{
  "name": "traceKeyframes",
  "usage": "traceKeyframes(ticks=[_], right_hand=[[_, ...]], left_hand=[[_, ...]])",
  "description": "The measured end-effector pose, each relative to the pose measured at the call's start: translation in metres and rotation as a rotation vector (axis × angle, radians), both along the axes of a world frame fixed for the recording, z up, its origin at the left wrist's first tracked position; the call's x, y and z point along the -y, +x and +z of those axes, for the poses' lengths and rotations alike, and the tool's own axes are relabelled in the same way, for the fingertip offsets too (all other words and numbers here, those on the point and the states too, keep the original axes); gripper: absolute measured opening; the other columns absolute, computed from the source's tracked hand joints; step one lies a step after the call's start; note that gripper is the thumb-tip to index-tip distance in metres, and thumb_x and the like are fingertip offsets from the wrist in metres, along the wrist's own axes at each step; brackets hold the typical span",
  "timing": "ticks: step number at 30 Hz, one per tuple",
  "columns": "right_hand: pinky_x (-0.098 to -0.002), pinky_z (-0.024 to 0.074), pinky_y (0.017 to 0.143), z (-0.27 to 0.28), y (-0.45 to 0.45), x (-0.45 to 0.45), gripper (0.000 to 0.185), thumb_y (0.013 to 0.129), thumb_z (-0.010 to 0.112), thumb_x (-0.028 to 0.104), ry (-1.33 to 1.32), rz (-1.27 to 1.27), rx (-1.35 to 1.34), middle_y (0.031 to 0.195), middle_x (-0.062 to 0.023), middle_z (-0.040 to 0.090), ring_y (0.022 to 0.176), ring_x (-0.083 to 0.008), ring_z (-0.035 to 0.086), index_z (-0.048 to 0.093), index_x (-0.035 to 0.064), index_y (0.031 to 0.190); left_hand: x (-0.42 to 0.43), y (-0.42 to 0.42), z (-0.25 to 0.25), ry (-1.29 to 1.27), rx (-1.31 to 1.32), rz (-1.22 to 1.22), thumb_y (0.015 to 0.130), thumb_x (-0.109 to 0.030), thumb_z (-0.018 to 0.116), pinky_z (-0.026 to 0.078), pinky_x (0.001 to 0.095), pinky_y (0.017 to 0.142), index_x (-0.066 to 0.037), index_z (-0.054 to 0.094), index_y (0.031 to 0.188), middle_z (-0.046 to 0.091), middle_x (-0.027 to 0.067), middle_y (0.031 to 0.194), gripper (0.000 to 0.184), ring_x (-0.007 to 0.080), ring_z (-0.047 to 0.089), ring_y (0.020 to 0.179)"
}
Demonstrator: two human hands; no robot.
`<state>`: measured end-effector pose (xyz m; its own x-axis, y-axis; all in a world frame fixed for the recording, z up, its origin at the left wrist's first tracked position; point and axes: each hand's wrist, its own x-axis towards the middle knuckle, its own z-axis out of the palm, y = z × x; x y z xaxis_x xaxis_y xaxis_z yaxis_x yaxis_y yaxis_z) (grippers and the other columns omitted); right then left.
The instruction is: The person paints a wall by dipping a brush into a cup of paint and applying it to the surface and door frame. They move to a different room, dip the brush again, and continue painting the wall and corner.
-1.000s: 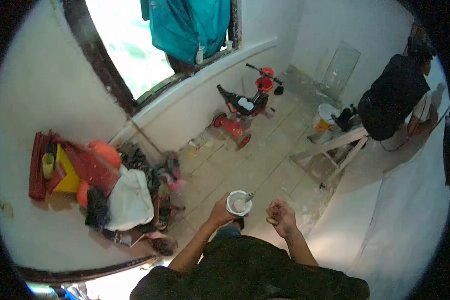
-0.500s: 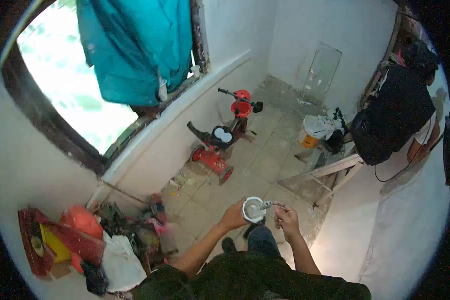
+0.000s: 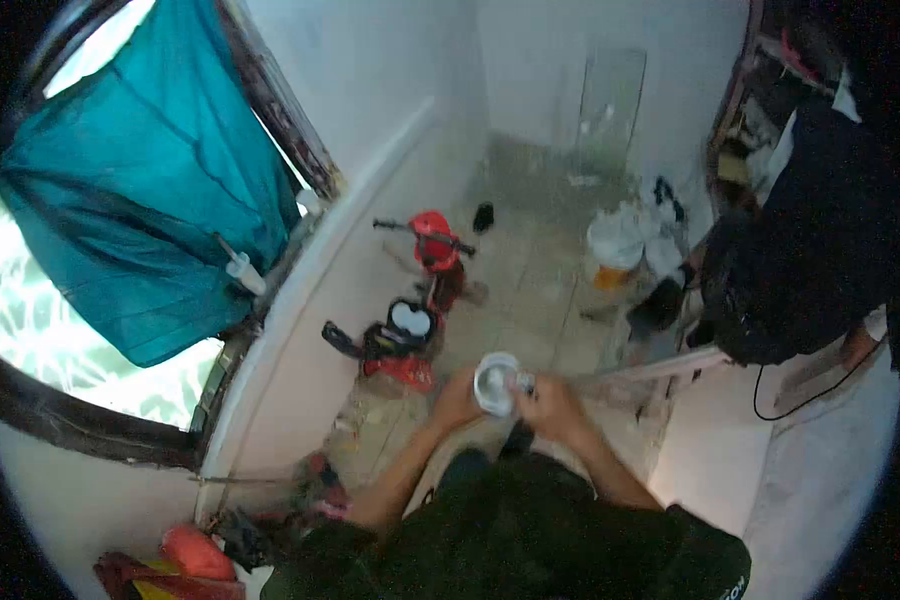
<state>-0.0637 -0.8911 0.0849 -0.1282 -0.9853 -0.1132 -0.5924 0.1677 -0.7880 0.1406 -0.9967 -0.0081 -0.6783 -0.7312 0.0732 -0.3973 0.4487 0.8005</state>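
Note:
A white cup [image 3: 494, 384] with pale material inside is held in my left hand [image 3: 456, 402], whose fingers wrap its left side. My right hand [image 3: 555, 408] is closed on the handle of a small tool [image 3: 525, 382] at the cup's right rim. The tool's far end is blurred at the cup's mouth. Both hands are close together in front of my dark shirt.
A red and black tricycle [image 3: 410, 330] stands ahead-left. Beyond are a white bucket [image 3: 615, 240] and a leaning glass pane [image 3: 610, 110]. Another person [image 3: 800, 240] is at the right by a wooden trestle [image 3: 660, 370]. A teal cloth [image 3: 150, 190] hangs at the window.
My view has swung to the right. My right hand, apart from the cup at first, has come to it and closed on the tool's handle. The cup stays in my left hand.

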Motion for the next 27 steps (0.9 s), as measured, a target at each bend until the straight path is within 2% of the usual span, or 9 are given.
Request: traceKeyframes(ticks=[2,5,7,11,14,17,21,25,27], right_hand=[[-0.0489,0.0552,0.076,0.043,-0.028,0.034,0.042,0.098,0.066,0.04,-0.116,-0.017,-0.093,0.096,-0.0275,0.072,0.083,-0.0431,0.071,0.073,0.0001,0.11],[-0.044,0.0561,0.072,0.083,-0.058,0.08,0.036,0.098,0.069,0.033,-0.054,-0.038,0.055,0.098,-0.0244,0.073,0.079,-0.0391,0.072,0.072,0.0018,0.115],[-0.0402,0.0562,0.07,0.088,-0.077,0.116,0.031,0.098,0.07,0.027,-0.402,-0.087,0.033,0.101,-0.0219,0.074,0.076,-0.0358,0.072,0.071,0.0033,0.117],[-0.0413,0.0566,0.07,0.093,-0.096,0.166,0.029,0.099,0.068,0.026,-0.291,-0.152,0.009,0.106,-0.0217,0.074,0.079,-0.0358,0.073,0.071,0.0037,0.117],[-0.0436,0.0577,0.076,0.081,-0.115,0.225,0.028,0.098,0.068,0.025,-0.292,-0.153,-0.022,0.11,-0.0225,0.073,0.086,-0.0386,0.073,0.071,0.0033,0.116],[-0.0461,0.0577,0.083,0.056,-0.137,0.287,0.028,0.098,0.068,0.024,-0.308,-0.09,-0.139,0.11,-0.0237,0.072,0.094,-0.0416,0.072,0.071,0.0026,0.116],[-0.0468,0.0569,0.084,0.056,-0.164,0.359,0.03,0.097,0.068,0.025,-0.312,-0.082,-0.119,0.106,-0.0247,0.072,0.095,-0.0428,0.071,0.071,0.002,0.116],[-0.0418,0.0572,0.074,0.068,-0.185,0.403,0.033,0.098,0.068,0.03,-0.189,-0.238,-0.007,0.097,-0.0226,0.073,0.085,-0.0347,0.074,0.071,0.0016,0.115],[-0.0341,0.0557,0.075,0.069,-0.202,0.425,0.03,0.099,0.071,0.024,-0.166,-0.334,0.041,0.096,-0.0141,0.077,0.085,-0.0169,0.07,0.073,-0.0004,0.116]], left_hand=[[0.04,-0.04,0.051,0.017,-0.08,0.04,0.072,-0.031,0.093,0.052,0.0449,0.098,-0.008,0.06,0.133,0.07,0.0143,0.125,0.073,0.0335,0.067,0.118],[0.096,-0.078,0.073,-0.133,-0.232,0.081,0.071,-0.032,0.093,0.056,0.0438,0.09,-0.005,0.06,0.131,0.071,0.0191,0.117,0.074,0.0372,0.069,0.11],[0.132,-0.1,0.078,-0.107,-0.255,0.104,0.068,-0.034,0.094,0.056,0.0439,0.09,-0.003,0.059,0.131,0.071,0.0207,0.116,0.078,0.0382,0.069,0.11],[0.196,-0.131,0.059,-0.124,-0.299,0.072,0.068,-0.035,0.093,0.055,0.0445,0.091,-0.002,0.059,0.131,0.07,0.0213,0.119,0.079,0.0395,0.069,0.109],[0.254,-0.156,0.043,-0.102,-0.201,0.021,0.067,-0.033,0.092,0.051,0.0482,0.1,0.0,0.057,0.135,0.065,0.0242,0.128,0.083,0.0424,0.063,0.117],[0.301,-0.185,0.032,-0.168,-0.236,0.056,0.067,-0.033,0.092,0.052,0.0486,0.099,0.001,0.057,0.133,0.066,0.0243,0.125,0.082,0.0436,0.064,0.115],[0.378,-0.217,0.013,-0.23,-0.259,-0.001,0.067,-0.021,0.092,0.054,0.0457,0.096,-0.003,0.059,0.133,0.067,0.0201,0.124,0.076,0.0418,0.065,0.114],[0.427,-0.244,0.059,0.014,-0.365,-0.062,0.067,-0.02,0.093,0.055,0.0454,0.095,-0.007,0.06,0.134,0.067,0.0194,0.125,0.075,0.0386,0.066,0.116],[0.455,-0.255,0.052,0.011,-0.317,-0.037,0.067,-0.021,0.094,0.055,0.0449,0.095,-0.007,0.059,0.135,0.067,0.0172,0.128,0.077,0.0373,0.066,0.117]])
